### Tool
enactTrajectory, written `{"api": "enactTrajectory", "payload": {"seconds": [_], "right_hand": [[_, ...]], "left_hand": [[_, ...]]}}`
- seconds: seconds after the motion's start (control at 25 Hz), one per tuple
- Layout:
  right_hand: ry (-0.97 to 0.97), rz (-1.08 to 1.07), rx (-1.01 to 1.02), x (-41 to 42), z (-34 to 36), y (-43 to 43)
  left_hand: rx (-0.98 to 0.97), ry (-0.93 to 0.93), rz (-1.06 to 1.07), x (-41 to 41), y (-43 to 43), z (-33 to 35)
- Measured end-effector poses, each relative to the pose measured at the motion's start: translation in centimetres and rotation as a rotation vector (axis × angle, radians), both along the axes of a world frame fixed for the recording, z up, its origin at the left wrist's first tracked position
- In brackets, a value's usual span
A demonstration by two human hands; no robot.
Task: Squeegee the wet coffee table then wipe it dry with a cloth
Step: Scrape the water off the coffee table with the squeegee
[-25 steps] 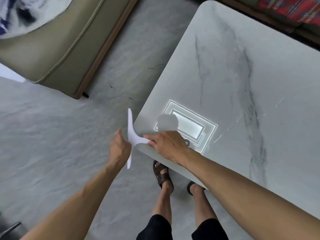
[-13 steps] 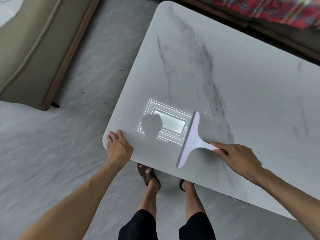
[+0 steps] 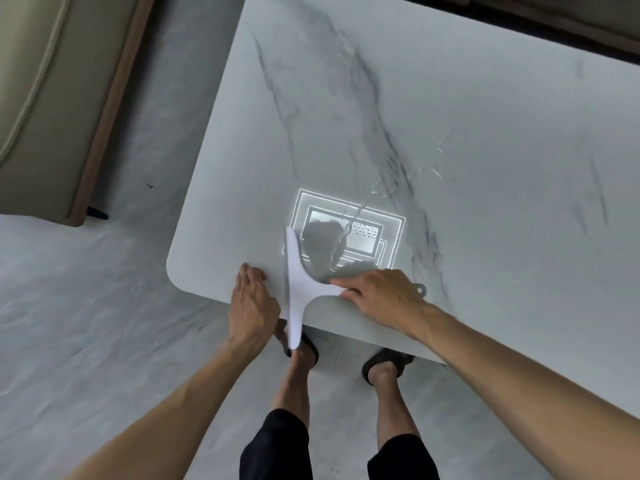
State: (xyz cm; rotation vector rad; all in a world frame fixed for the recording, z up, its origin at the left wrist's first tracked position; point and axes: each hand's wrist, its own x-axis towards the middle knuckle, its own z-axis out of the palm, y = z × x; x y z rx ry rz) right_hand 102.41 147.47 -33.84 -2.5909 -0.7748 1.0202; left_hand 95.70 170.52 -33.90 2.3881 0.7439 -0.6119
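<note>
Sweeping squeegee [image 3: 297,289] leftward across coffee table [image 3: 485,133], right hand [image 3: 377,296] curled round handle; blade now overhanging near edge, just beside flat, straight-fingered left hand [image 3: 254,303]. Water streaks [image 3: 427,173] farther right: likely more strokes before cloth.

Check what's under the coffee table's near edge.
Left foot and right foot, sandalled, on the grey floor; toes hidden beneath the coffee table. Squeegee blade overhangs the left foot. Table legs: covered.
</note>
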Motion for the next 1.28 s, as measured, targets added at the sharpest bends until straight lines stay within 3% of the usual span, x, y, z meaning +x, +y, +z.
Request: {"api": "enactTrajectory", "payload": {"seconds": [0.12,0.36,0.48,0.6,0.8,0.92,1.04,1.28], "right_hand": [[-0.037,-0.067,-0.019,1.0,1.3,-8.7],[-0.127,-0.112,-0.212,3.0,4.6,-22.6],[-0.121,-0.085,-0.139,2.6,5.8,-22.7],[-0.05,0.025,0.005,0.7,4.2,-16.8],[0.014,0.248,0.018,-2.7,0.1,-8.2],[-0.026,0.212,0.004,-1.7,0.0,-11.5],[-0.037,0.159,-0.078,0.4,1.4,-18.2],[-0.114,0.018,-0.321,4.4,4.6,-31.7]], "left_hand": [[-0.019,0.036,-0.097,-0.3,-4.7,-0.6],[0.067,0.319,-0.145,1.2,-7.9,-2.8],[0.082,0.321,-0.165,1.2,-7.6,-3.2],[0.07,0.316,-0.167,0.8,-6.8,-3.4],[0.076,0.225,-0.095,0.4,-6.7,-3.6],[0.138,0.054,-0.016,-0.2,-8.5,-2.3],[0.08,-0.007,-0.121,-1.2,-12.6,-1.3],[-0.004,0.343,-0.211,-0.2,-15.9,-1.9]]}}
